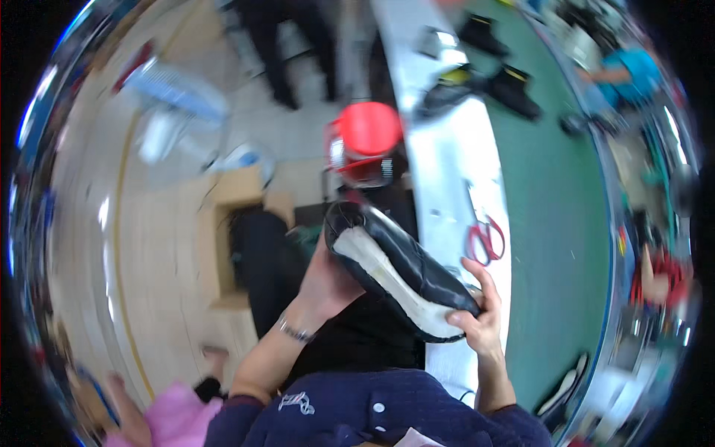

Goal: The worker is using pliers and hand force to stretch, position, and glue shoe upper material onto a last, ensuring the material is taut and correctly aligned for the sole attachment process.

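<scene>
A black shoe upper [424,272] with a long white sole side is held up in front of me, tilted, one end at upper left and the other at lower right. My left hand [326,287] is closed round its upper-left end from beneath, with some fingers hidden behind it. At the lower-right end my right hand [485,320] pinches the shoe, thumb on the white side and fingers on the black. Just beyond the right hand, red-handled scissors [484,242] lie on the white bench [465,164].
A container with a red lid [369,128] stands left of the bench. Black shoes [514,89] sit toward its far end and on the green belt [562,223]. An open cardboard box [220,249] is at left. Other people are around, one in blue [633,74].
</scene>
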Motion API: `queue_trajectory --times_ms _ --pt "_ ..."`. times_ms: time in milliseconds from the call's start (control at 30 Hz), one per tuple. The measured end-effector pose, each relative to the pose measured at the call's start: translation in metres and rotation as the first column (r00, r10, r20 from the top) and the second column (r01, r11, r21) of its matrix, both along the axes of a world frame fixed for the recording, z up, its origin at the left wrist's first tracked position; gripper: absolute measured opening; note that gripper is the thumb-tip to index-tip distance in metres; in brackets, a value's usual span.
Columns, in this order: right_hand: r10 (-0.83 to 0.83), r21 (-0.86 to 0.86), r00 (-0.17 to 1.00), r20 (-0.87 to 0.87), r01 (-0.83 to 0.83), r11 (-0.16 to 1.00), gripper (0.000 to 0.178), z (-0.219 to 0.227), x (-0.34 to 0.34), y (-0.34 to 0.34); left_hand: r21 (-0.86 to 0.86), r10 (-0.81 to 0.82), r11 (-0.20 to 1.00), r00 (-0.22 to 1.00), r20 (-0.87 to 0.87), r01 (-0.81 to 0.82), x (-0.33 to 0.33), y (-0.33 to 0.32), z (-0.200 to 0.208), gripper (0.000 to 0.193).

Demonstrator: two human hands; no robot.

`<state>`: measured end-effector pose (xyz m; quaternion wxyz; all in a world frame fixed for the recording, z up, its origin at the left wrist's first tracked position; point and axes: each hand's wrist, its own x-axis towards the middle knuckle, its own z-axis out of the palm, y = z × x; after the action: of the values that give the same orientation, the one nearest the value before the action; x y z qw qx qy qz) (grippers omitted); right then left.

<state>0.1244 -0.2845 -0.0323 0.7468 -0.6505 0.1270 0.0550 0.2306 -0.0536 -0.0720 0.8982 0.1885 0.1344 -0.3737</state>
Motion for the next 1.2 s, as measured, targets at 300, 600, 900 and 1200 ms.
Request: queue_trajectory --times_ms 300,600,900,1200 --pt "-0.826 -0.230 0.501 0.259 0.862 0.451 0.044 -0.023 -0.025 -0.116 0.177 -0.378 0.924 0.878 0.295 0.339 0.020 -0.026 0.004 0.063" --pt "-0.336 -0.747 0.888 0.314 0.449 0.490 0.036 -0.080 0.123 -0.136 0.345 -0.475 0.864 0.822 0.314 0.368 0.035 -0.020 -0.006 0.061" --pt "-0.099 -0.793 0.924 0.370 0.370 0.485 0.038 -0.077 0.335 -0.047 0.334 -0.410 0.897 0.826 0.387 0.289 0.025 -0.019 0.015 0.051" --pt "-0.060 -0.289 0.887 0.457 0.212 0.934 0.026 0.035 0.213 -0.044 0.625 -0.412 0.780 0.724 0.553 -0.034 0.001 0.024 0.010 0.066"
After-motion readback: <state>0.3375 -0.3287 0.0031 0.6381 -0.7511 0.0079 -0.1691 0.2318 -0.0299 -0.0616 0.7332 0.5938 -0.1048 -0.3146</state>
